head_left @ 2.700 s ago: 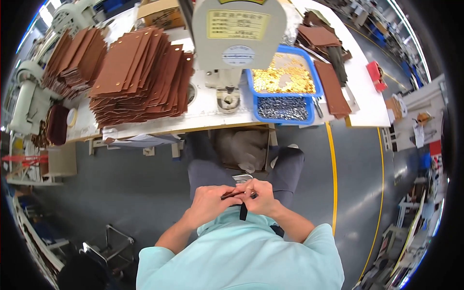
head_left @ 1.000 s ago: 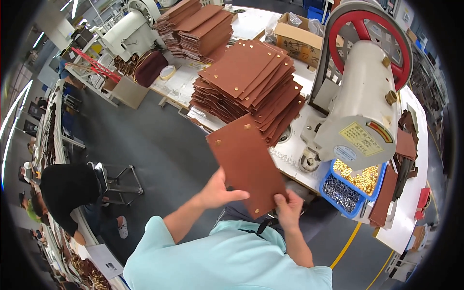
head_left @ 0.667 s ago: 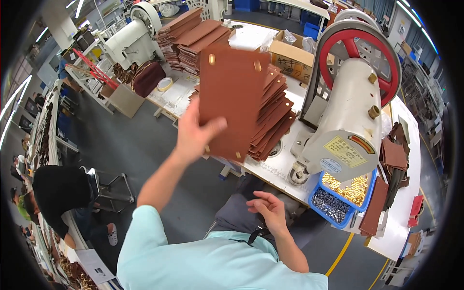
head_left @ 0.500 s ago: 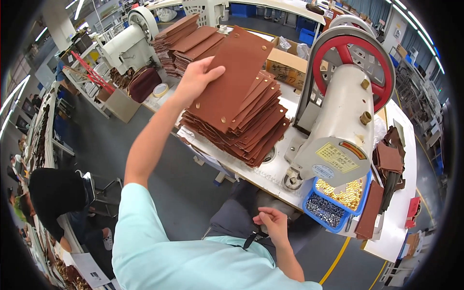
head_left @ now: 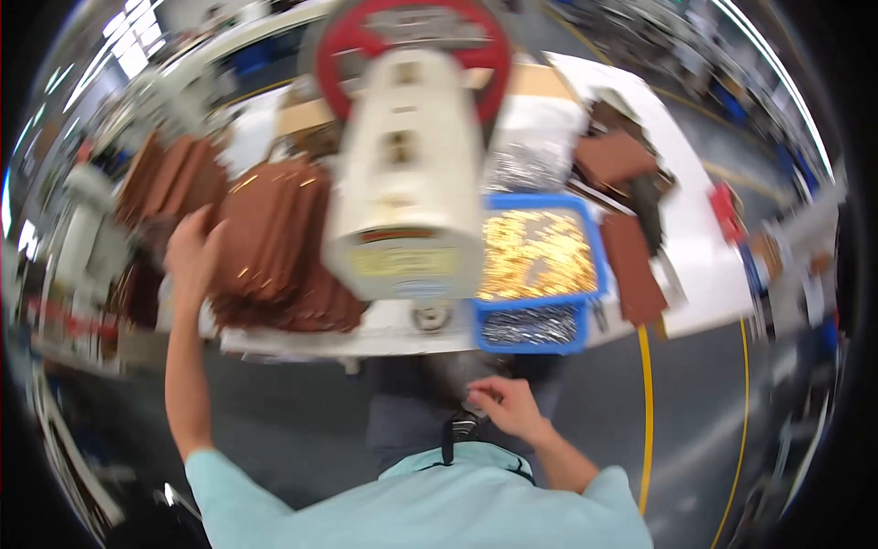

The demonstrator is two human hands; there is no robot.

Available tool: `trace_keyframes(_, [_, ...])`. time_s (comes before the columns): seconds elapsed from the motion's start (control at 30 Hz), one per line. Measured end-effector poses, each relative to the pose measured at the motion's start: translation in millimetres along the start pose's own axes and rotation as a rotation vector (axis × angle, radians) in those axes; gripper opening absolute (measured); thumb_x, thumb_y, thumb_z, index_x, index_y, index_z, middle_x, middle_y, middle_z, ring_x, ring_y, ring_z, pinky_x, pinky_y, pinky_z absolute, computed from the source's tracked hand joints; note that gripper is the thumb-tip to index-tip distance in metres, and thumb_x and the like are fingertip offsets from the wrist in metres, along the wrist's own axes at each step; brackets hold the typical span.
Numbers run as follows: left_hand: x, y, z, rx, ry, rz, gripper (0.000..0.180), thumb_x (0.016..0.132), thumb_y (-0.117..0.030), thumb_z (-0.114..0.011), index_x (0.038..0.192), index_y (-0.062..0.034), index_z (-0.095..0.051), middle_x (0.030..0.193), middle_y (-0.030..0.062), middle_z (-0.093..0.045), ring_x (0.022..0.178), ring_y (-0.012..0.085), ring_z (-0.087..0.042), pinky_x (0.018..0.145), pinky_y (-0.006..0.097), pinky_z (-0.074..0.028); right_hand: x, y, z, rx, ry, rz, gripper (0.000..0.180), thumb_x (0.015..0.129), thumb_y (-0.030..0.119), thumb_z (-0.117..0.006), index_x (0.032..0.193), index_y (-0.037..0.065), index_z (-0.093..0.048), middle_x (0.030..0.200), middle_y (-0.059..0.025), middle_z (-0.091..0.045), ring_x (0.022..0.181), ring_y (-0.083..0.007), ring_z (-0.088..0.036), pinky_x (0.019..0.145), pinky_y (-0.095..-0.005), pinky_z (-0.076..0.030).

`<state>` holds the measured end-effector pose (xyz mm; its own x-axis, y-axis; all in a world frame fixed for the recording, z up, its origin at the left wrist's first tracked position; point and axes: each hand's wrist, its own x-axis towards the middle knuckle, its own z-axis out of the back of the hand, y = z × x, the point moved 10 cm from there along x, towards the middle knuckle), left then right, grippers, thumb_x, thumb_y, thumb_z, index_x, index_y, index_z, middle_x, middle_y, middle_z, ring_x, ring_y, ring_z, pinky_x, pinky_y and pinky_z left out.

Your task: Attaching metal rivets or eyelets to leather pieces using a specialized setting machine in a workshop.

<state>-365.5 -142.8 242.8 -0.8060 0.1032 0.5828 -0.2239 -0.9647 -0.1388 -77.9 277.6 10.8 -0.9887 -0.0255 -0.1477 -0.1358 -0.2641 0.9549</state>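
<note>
A stack of brown leather panels [head_left: 265, 233] with gold-coloured rivets lies on the white table, left of the machine. My left hand [head_left: 190, 256] is at the stack's left edge, its thumb and fingers apart; motion blurs it. Above my lap is my right hand [head_left: 506, 403], its fingers curled in against the thumb. Anything between those fingertips is too small or hidden to make out. The pale riveting machine [head_left: 407, 174] with its red wheel [head_left: 494, 55] stands in front of me.
Right of the machine sit a blue tray of gold-coloured rivet parts [head_left: 540, 252] and a smaller blue tray of dark metal parts [head_left: 530, 325]. A brown leather strip [head_left: 633, 270] and leather scraps [head_left: 617, 160] lie beyond them. More leather panels [head_left: 169, 178] are stacked at far left.
My view has swung right, so the machine is now central. The top panel, earlier raised at an angle in my left hand, now lies on the stack. My right hand stays over my lap.
</note>
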Motion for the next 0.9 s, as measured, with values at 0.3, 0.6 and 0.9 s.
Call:
trace_keyframes(0.3, [-154.5,-93.1,-3.0,-0.587,-0.12,0.046,0.014,0.099,-0.011,-0.066,0.1,0.0001,-0.074,0.086,0.0054,-0.07,0.068,0.008,-0.058,0.062,0.025,-0.049,-33.4,-12.0,332.9,-0.637,-1.008,0.063,0.038,0.084,0.026,-0.079,0.113,0.002,-0.07,0.109,-0.015,-0.072,0.1,-0.0318,-0.068,0.091,-0.0417,-0.053])
trace_keyframes(0.6, [-310.7,-263.1,-107.4,-0.924,0.565,0.053,0.012,0.091,-0.009,-0.074,0.096,0.0008,-0.076,0.08,0.0086,-0.075,0.069,0.0105,-0.069,0.062,0.024,-0.054,6.3,-62.8,380.1,-0.943,-0.782,-0.498,0.081,0.062,0.048,-0.091,0.13,0.011,-0.066,0.12,-0.0146,-0.066,0.117,-0.0334,-0.06,0.099,-0.047,-0.048])
trace_keyframes(0.9, [-317.4,-328.5,-94.5,-0.973,0.557,-0.233,0.011,0.087,-0.017,-0.076,0.093,-0.007,-0.077,0.074,0.0077,-0.07,0.06,0.0211,-0.066,0.055,0.031,-0.05,-8.7,-59.7,397.7,-0.891,-1.029,-0.325,0.05,0.073,0.03,-0.087,0.115,0.009,-0.073,0.106,-0.014,-0.073,0.103,-0.0321,-0.067,0.091,-0.0452,-0.052])
